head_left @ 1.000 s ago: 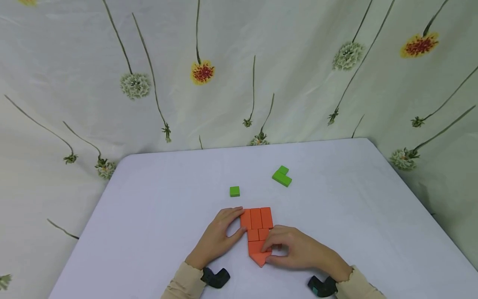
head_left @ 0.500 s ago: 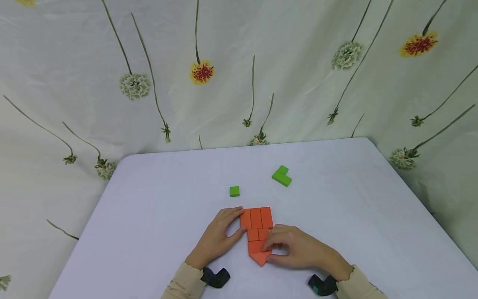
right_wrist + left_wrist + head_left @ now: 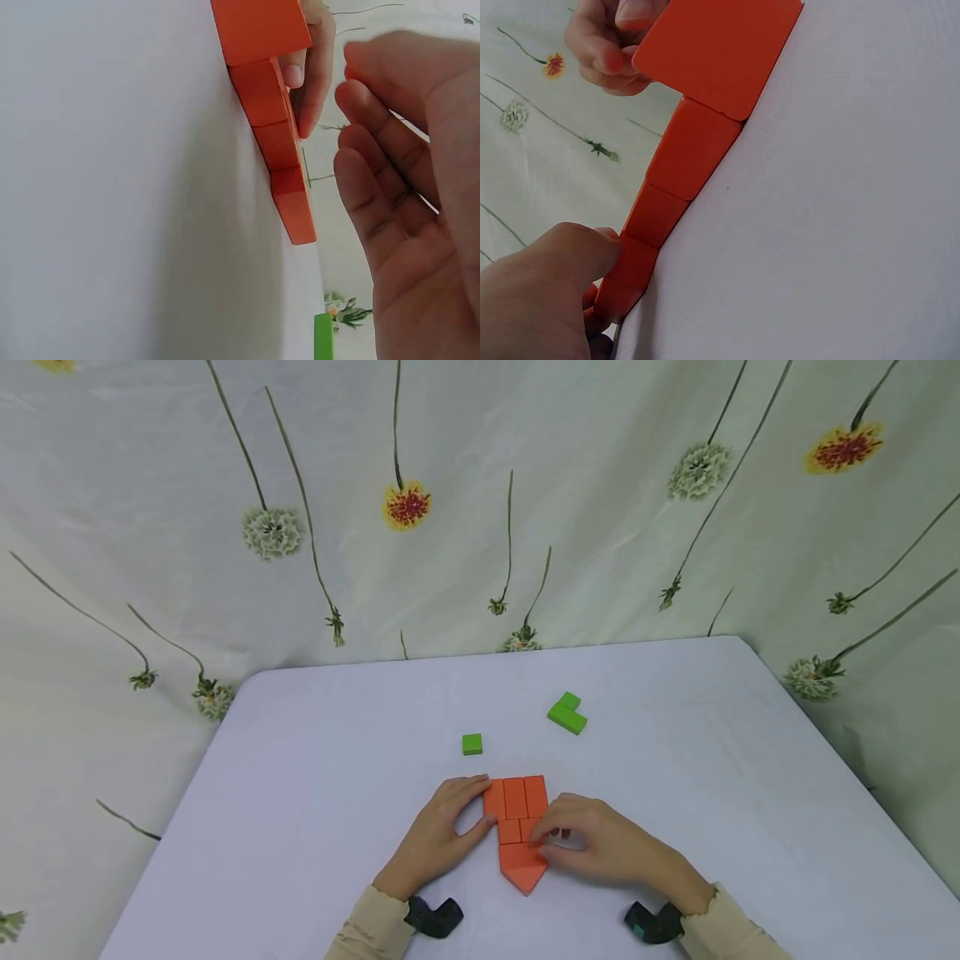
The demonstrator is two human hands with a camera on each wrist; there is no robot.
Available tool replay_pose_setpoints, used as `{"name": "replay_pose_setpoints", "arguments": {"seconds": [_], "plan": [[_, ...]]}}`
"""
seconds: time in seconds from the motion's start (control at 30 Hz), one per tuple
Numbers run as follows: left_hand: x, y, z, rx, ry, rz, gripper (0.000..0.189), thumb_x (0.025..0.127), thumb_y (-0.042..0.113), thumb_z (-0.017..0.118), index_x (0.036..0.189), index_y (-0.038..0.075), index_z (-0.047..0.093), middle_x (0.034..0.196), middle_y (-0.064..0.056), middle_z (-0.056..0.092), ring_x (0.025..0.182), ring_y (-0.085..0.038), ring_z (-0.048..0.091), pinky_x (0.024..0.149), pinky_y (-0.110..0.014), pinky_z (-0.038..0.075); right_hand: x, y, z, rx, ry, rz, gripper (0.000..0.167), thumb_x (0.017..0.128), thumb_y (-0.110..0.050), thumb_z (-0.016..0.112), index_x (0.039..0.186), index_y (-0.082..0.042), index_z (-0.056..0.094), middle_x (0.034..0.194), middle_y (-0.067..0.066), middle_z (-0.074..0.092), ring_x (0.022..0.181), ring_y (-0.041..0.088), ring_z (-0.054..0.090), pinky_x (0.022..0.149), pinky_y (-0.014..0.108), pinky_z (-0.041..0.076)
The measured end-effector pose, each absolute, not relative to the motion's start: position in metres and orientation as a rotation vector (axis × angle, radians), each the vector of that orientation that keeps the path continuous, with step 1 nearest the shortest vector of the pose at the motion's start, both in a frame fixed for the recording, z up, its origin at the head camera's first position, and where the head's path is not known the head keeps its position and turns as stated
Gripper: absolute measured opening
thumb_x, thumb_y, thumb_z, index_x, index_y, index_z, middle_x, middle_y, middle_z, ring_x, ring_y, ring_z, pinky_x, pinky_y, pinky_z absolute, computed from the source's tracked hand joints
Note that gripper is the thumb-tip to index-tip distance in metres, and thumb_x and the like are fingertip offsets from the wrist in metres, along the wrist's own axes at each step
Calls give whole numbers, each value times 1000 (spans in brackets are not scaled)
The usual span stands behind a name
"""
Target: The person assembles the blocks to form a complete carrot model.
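Note:
Several orange toy blocks (image 3: 514,798) lie fitted together on the white table in the head view. Three long ones form the far row, two small ones sit below them, then a wide block (image 3: 516,856) and a triangular block (image 3: 523,878) pointing toward me. My left hand (image 3: 433,832) rests along the left side, its thumb and fingertips at the far row's edge. Over the right side hovers my right hand (image 3: 600,837), fingers loosely bent. In the right wrist view, a gap shows between its fingertips (image 3: 356,161) and the blocks, and nothing is held.
Beyond the orange blocks lies a green cube (image 3: 472,744). Farther right, a green oblong block (image 3: 567,719) and a smaller green block (image 3: 571,700) sit together. A flowered cloth (image 3: 600,527) hangs behind the table's far edge.
My right hand has lifted off the wide and triangular blocks and shifted slightly away from me. The left hand and the blocks stay where they were.

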State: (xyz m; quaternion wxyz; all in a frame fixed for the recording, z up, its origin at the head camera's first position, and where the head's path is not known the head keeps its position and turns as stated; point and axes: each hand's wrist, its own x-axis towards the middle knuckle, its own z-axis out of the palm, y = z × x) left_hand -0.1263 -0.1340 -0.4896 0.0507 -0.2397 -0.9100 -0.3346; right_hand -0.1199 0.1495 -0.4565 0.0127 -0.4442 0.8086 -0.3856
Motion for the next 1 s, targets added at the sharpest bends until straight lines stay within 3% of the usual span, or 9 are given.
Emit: {"name": "replay_pose_setpoints", "arguments": {"seconds": [0.37,0.7,1.0], "plan": [[-127,-135,-491,-729,-2768,-1012,55,96,31,75,145,12,60,148,1,59,139,-16,51,117,-39,46,-151,152,-440,-1187,2757,-1247,22,91,-8,78,113,-12,75,103,-8,73,90,8,63,76,28,60],[-127,-135,-492,-731,-2772,-1006,55,96,29,76,145,11,59,148,-1,58,139,-16,50,117,-39,45,-191,162,-453,-906,2989,-1329,25,88,-3,80,113,-3,75,101,5,74,86,18,65,73,30,62],[-127,-136,-491,-745,-2757,-1033,54,96,28,75,144,9,60,148,-3,59,140,-17,50,118,-38,44,-213,172,-461,-612,3005,-1501,27,89,-1,78,115,3,72,107,15,73,93,28,67,75,29,61]]}}
